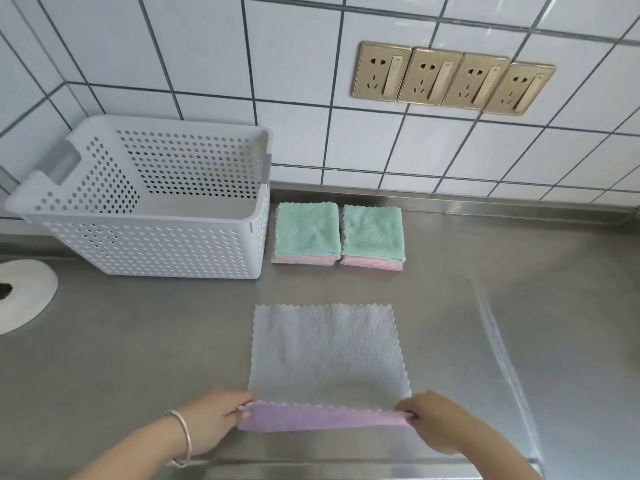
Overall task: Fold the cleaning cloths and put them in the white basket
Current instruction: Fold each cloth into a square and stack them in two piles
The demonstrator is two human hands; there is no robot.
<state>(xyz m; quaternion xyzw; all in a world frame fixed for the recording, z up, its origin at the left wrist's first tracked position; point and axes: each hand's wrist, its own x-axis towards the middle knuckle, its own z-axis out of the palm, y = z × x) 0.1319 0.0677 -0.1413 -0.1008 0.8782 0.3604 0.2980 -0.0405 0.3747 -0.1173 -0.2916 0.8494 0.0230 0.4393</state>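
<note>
Countertop (pixel 450 306) of brushed stainless steel, matte grey with a bright streak running down its right part, backed by glossy white square wall tiles (pixel 294 64) with dark grout

White round disc (pixel 24 292), smooth, with a dark hole, at the far left edge, well left of the held cloth

White basket (pixel 156 247), rectangular moulded plastic, walls perforated with rows of small round holes, grey handle at its left end; stands beyond and to the left of the gripped edge, nothing visible inside

Left hand (pixel 211 424), thin metal bangle (pixel 183 438) on the wrist, fingers curled, pinching the near left corner of the cloth

Grey cloth (pixel 325 348), fluffy microfibre with an embossed pattern and scalloped edges, lying flat on the steel; its near edge is lifted between the two hands, showing the pink underside as a band stretched from one grip to the other

Two folded stacks (pixel 337 233) of like cloths, mint green above pink, square, side by side, just right of the basket and beyond the grip

Right hand (pixel 440 420), fingers curled, pinching the near right corner

Four gold-coloured sockets (pixel 453 77) in a row on the tiles, far beyond the right hand
</note>
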